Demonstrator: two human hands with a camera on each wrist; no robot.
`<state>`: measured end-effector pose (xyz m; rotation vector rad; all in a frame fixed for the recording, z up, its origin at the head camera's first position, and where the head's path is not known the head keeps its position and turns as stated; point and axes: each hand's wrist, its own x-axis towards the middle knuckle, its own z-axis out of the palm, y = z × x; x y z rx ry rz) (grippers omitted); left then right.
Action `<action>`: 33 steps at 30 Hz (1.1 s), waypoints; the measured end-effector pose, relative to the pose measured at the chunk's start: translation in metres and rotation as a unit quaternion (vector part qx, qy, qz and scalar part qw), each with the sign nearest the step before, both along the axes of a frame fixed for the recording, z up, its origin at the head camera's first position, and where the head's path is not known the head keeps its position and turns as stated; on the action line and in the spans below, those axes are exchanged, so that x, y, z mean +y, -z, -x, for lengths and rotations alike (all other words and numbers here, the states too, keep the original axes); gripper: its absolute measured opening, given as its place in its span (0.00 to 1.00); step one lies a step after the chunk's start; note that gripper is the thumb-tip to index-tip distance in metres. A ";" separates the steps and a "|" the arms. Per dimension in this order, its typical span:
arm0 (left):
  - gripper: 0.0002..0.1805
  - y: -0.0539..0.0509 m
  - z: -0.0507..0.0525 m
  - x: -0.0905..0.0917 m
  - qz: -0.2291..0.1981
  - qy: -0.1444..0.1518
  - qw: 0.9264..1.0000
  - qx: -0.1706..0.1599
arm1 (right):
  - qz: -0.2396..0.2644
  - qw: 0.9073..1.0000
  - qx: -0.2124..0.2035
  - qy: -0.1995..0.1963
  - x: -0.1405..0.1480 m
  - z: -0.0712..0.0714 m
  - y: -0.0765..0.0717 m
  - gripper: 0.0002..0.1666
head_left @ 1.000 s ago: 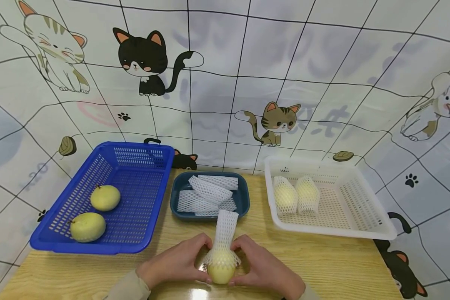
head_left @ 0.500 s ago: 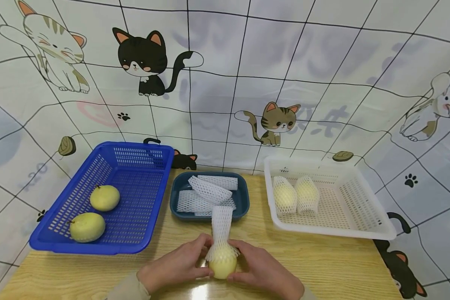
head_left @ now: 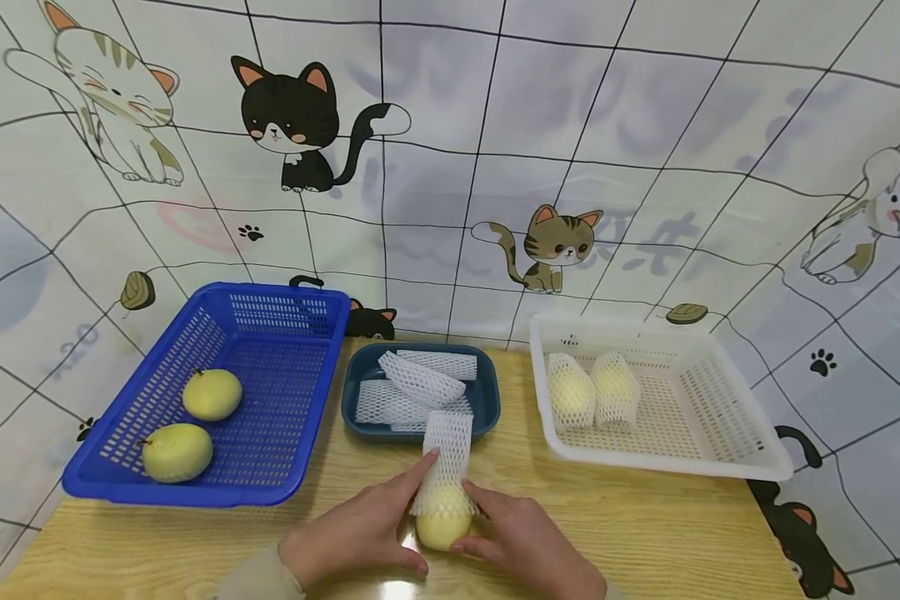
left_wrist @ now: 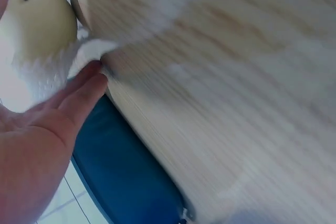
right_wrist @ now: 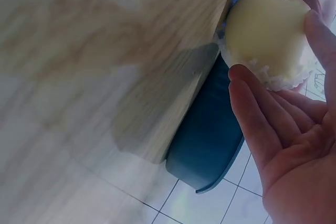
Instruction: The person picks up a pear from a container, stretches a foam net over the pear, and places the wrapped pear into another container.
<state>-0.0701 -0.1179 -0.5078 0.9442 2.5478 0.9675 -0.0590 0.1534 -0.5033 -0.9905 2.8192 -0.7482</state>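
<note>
So there's one yellow fruit (head_left: pixel 443 533) right between the two hands, just above or on the counter (head_left: pixel 667 542), can't tell which. A white foam net (head_left: pixel 448 446) covers its far half, with the frilly edge around its middle and the bare, dimpled end facing the person. The rest of the net sticks out away from the hands, and its far end overlaps the near rim of the teal tray (head_left: pixel 382 433) in the head view.

The left hand (head_left: pixel 360 527) is spread, fingers pretty straight, index along the net's side and thumb off the fruit. The right hand (head_left: pixel 532 533) pinches the fruit, thumb on the bare part, fingers by the net's edge.

Straight ahead of the hands, that tray has a pile of loose nets (head_left: pixel 423 382) in it. Off to the left of the hands is a blue basket (head_left: pixel 281 392) with two bare fruits (head_left: pixel 177 453), and to the right a white basket (head_left: pixel 697 417) holding two netted fruits (head_left: pixel 570 396) side by side. Behind everything hangs a cat-print backdrop (head_left: pixel 435 183).
</note>
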 end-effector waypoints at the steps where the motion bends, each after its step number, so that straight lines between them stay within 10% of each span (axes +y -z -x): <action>1: 0.72 0.000 -0.001 0.002 0.001 0.001 1.000 0.000 | -0.001 1.000 -0.001 0.002 0.000 0.000 0.000 0.44; 16: 0.58 0.004 -0.002 0.008 -0.028 0.041 0.998 0.040 | 0.049 0.993 -0.106 0.008 -0.008 0.001 0.008 0.62; 33: 0.54 0.009 -0.007 0.008 -0.091 -0.014 0.995 0.037 | 0.113 0.993 0.002 -0.023 -0.010 -0.004 0.009 0.53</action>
